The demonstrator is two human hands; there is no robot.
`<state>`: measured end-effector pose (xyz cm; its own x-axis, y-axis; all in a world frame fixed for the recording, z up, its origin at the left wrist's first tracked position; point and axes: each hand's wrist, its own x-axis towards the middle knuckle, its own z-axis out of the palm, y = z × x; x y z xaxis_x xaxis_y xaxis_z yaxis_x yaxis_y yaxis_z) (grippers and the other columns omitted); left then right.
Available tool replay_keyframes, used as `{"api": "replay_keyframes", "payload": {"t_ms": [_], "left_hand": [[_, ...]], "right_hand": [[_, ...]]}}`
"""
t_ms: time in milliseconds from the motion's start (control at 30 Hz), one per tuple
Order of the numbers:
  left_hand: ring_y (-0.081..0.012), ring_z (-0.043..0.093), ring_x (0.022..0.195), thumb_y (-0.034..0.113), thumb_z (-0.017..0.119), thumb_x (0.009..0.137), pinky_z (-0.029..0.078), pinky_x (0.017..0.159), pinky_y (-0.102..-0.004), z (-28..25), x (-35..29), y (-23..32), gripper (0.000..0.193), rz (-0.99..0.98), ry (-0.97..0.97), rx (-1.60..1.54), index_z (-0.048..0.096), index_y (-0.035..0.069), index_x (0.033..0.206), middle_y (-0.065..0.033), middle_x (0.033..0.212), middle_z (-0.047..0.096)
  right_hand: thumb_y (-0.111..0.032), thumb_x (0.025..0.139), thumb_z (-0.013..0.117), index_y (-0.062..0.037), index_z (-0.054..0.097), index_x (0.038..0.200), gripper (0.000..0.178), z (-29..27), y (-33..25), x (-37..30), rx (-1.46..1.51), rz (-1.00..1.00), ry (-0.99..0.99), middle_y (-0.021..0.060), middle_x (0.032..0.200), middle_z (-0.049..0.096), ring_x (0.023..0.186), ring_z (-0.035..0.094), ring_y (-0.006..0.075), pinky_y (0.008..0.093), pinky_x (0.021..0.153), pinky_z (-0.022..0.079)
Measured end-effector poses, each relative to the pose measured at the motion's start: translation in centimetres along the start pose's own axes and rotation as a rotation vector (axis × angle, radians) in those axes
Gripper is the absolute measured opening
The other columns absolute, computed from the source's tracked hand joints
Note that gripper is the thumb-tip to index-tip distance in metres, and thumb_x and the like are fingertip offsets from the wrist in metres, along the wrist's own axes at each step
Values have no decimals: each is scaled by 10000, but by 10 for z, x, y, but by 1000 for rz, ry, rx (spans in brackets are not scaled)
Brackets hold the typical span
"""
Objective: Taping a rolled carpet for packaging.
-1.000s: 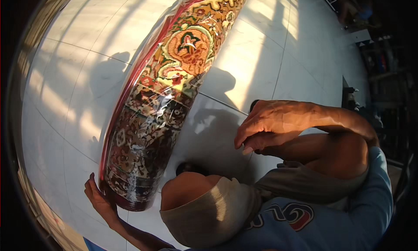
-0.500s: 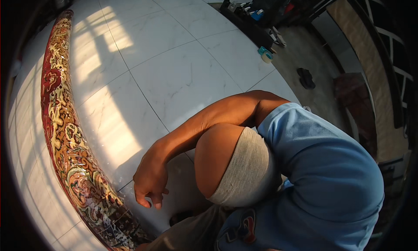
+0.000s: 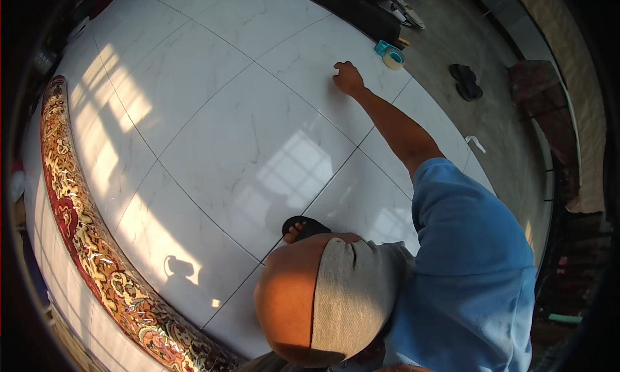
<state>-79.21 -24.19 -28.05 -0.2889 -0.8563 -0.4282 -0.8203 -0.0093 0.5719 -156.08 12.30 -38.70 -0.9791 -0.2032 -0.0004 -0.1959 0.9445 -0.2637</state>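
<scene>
My right arm stretches out to the far right over the white tiles, and my right hand [image 3: 349,79] hangs above the floor with its fingers loosely bent and a little apart. Nothing shows in it. Closest to this hand are a roll of pale tape [image 3: 392,59] and a teal roll [image 3: 382,48], which touch each other at the floor's edge; the hand is short of both. Along the left lies a long rolled rug [image 3: 97,243], red and gold patterned, with a shiny clear wrap. My left hand is out of view.
My bent knee [image 3: 284,294] and a foot in a black sandal [image 3: 306,228] are close in front. Beyond the tile edge, a lower grey floor [image 3: 439,49] holds dark slippers [image 3: 465,82] and a white scrap [image 3: 476,143]. Dark furniture [image 3: 361,13] stands at the far edge.
My right hand has swung from beside the rug at the lower left to the far right, near the tape rolls. The view has shifted, and my sandalled foot now shows more fully.
</scene>
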Motion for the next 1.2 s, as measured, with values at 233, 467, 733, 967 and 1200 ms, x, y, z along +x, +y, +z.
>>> {"api": "replay_keyframes", "payload": {"t_ms": [233,467,733,967,1200], "left_hand": [[-240,639,1073,-18,654,980,537,942,-356,15,33,38,489,-79,29,80,544,-80,1453,-151,1200,660],[-238,640,1081,5,656,989,532,960,-358,12,44,45,483,-147,54,121,546,-78,1452,-149,1206,660],[-236,640,1090,30,659,999,526,980,-360,3,52,52,477,-181,80,159,548,-75,1451,-146,1212,661],[-234,641,1098,53,661,1008,521,998,-362,-6,62,54,473,-191,99,168,550,-73,1450,-144,1217,662],[-232,642,1106,75,663,1017,516,1016,-364,-17,64,53,469,-194,106,178,552,-71,1449,-141,1223,662]], "right_hand": [[-215,968,675,-179,459,1559,630,-56,213,69,-249,570,77,210,1565,421,1420,477,446,536,1103,518],[-242,944,708,-261,480,1557,655,-53,251,113,-295,483,6,204,1602,428,1473,430,479,569,1125,496],[-640,762,815,-85,492,1531,1001,-56,243,164,-371,228,-47,212,1579,485,1485,433,456,566,1193,412],[-772,707,819,-84,401,1601,1203,-52,211,155,-366,466,-32,274,1584,454,1510,383,489,631,1167,402],[-732,682,853,-45,376,1595,1238,-40,230,153,-251,529,-25,278,1576,438,1490,392,494,589,1166,423]]}}
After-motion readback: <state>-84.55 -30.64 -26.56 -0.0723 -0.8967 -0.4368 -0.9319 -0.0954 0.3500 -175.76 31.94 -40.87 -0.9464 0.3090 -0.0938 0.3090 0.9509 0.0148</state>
